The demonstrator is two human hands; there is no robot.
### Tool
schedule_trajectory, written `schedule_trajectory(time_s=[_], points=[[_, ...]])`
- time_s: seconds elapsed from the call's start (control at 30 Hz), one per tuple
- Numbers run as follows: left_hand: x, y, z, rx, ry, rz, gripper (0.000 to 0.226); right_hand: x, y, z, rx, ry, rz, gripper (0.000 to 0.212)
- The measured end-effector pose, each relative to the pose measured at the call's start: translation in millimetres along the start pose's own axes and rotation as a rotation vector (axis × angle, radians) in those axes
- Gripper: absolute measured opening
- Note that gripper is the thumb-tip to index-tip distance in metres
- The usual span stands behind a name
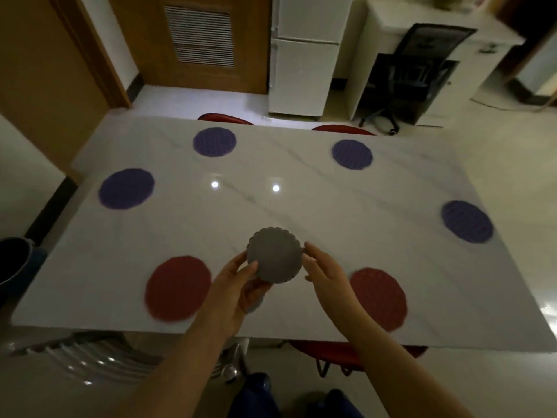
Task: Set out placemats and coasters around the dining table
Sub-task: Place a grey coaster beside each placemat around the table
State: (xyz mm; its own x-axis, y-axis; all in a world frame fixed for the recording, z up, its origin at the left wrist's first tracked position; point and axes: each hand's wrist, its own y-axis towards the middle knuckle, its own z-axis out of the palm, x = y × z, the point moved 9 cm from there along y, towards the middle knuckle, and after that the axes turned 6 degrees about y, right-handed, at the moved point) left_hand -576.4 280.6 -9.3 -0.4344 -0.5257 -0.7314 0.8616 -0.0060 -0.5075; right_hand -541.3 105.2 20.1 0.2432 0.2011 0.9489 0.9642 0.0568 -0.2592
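Above the near middle of the white marble table (271, 212), my left hand (238, 285) grips a round grey scalloped coaster (275, 254) from below, and more grey coaster edge shows under its fingers. My right hand (322, 267) has its fingers spread, the fingertips at the coaster's right rim. Two red round placemats lie near the front edge, one at the left (177, 288) and one at the right (379, 297). Several purple round placemats ring the rest: left (126, 188), far left (214, 141), far right (352, 154), right (466, 221).
Red chairs (224, 118) are tucked at the far side, and another red seat (337, 352) is under the near edge. A white fridge (304, 52), a wooden door (199, 40) and a black office chair (413, 73) stand beyond. A dark bin (15, 260) sits at the left.
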Motion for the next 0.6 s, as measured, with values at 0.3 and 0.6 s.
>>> schedule_trajectory(time_s=[0.3, 0.6], points=[[91.2, 11.7, 115.2, 0.034, 0.066, -0.048, 0.035, -20.2, -25.0, -148.2, -0.207, -0.189, -0.058, 0.024], [171.9, 2.7, 225.0, -0.035, -0.050, -0.003, 0.045, -65.8, -9.6, -298.7, -0.189, 0.160, 0.073, 0.008]])
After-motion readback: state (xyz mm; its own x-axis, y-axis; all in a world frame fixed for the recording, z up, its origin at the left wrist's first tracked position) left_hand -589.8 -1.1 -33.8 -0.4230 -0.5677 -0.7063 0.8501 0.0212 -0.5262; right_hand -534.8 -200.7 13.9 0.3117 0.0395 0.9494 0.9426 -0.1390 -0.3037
